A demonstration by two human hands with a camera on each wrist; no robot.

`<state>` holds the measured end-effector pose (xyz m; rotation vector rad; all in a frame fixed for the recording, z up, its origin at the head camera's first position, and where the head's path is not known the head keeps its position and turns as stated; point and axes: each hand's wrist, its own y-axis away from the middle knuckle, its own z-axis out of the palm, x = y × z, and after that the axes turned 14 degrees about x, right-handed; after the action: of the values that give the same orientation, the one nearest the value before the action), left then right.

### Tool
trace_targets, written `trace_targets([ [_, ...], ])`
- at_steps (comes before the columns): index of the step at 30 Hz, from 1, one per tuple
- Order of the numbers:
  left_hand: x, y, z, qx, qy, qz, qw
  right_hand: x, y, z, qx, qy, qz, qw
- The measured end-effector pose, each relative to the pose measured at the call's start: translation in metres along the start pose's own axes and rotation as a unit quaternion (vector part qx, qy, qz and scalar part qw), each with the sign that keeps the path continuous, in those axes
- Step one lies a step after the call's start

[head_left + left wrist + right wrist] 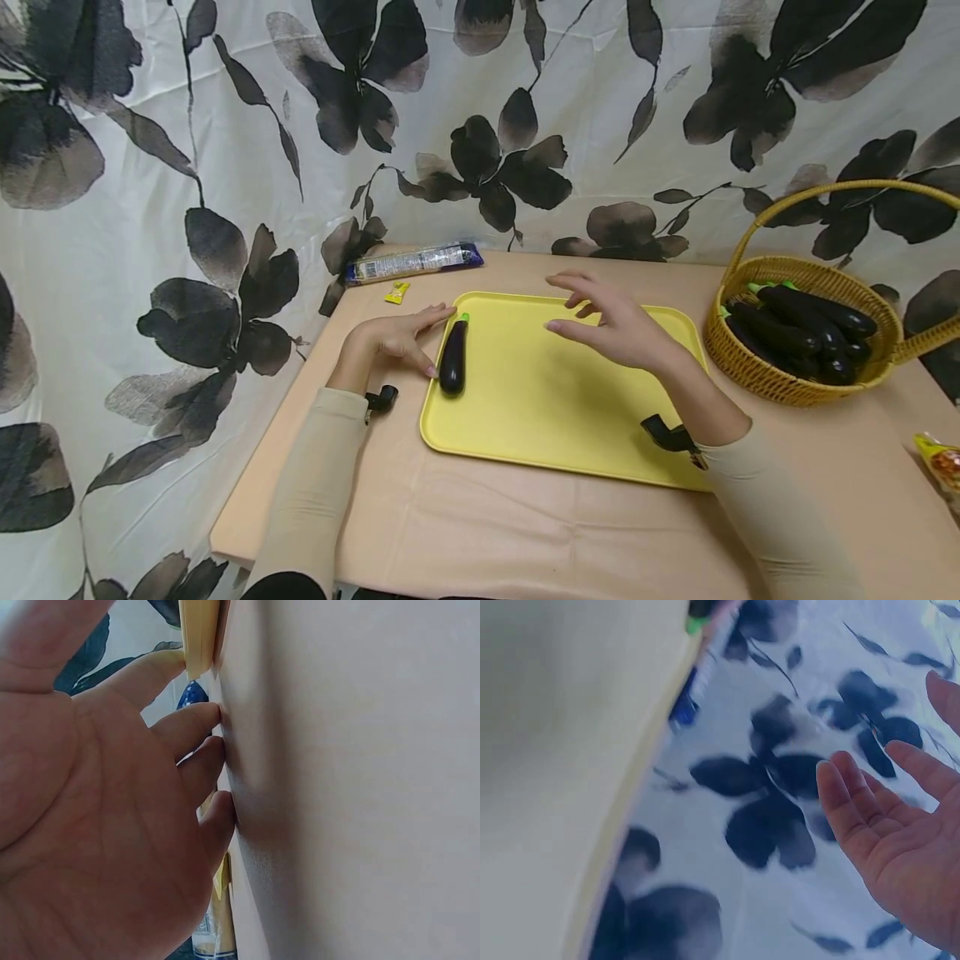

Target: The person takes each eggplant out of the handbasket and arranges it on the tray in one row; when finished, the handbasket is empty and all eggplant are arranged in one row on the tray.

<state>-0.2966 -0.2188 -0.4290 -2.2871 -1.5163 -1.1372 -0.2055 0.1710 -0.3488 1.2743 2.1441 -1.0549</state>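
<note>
Head view showed the lone eggplant [453,357] lying along the left edge of the yellow tray [525,433]. At that edge, the left grip [396,340] held nothing, fingers extended; the right grip [611,327], fingers loosely spread, hung above the tray. Beyond its right edge, a basket [742,371] of other eggplants [806,321] stood on the surface [480,533].

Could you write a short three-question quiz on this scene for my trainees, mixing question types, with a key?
1. Where on the flat yellow rectangular tray does the glossy dark-purple eggplant lie? A) at the centre B) near the left edge C) near the right edge
2. True or false: the person's bare right hand grips that eggplant.
3. What does the round golden wicker basket hold?

Key:
1. B
2. False; it hovers over the tray, holding nothing.
3. Several dark-purple eggplants.
</note>
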Motion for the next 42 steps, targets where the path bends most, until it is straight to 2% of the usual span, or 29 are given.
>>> trace_targets([
  [6,-0.001,0.0,0.0,-0.001,-0.003,-0.001,1.0,0.009,0.017,-0.04,0.074,0.011,-0.03,0.9968],
  [11,-0.002,0.0,0.0,-0.002,-0.005,-0.012,0.9999,0.016,0.028,-0.071,0.137,0.038,-0.035,0.9893],
  [15,-0.001,0.0,0.0,-0.002,-0.007,-0.018,0.9998,0.029,0.032,-0.087,0.191,0.059,-0.039,0.979],
  [19,0.0,0.0,-0.001,-0.003,-0.006,-0.018,0.9998,0.04,0.034,-0.096,0.218,0.064,-0.046,0.9729],
  [25,0.001,0.0,-0.002,-0.004,0.005,-0.022,0.9997,0.051,0.038,-0.107,0.225,0.081,-0.026,0.9706],
  [35,0.0,0.001,-0.001,-0.003,0.006,-0.017,0.9998,0.071,0.049,-0.133,0.196,0.123,0.021,0.9726],
  [38,0.0,0.001,0.0,-0.005,0.017,-0.009,0.9998,0.08,0.054,-0.144,0.189,0.139,0.044,0.9712],
  [42,0.001,0.0,0.0,-0.007,0.026,-0.002,0.9996,0.088,0.059,-0.158,0.164,0.158,0.096,0.969],
])
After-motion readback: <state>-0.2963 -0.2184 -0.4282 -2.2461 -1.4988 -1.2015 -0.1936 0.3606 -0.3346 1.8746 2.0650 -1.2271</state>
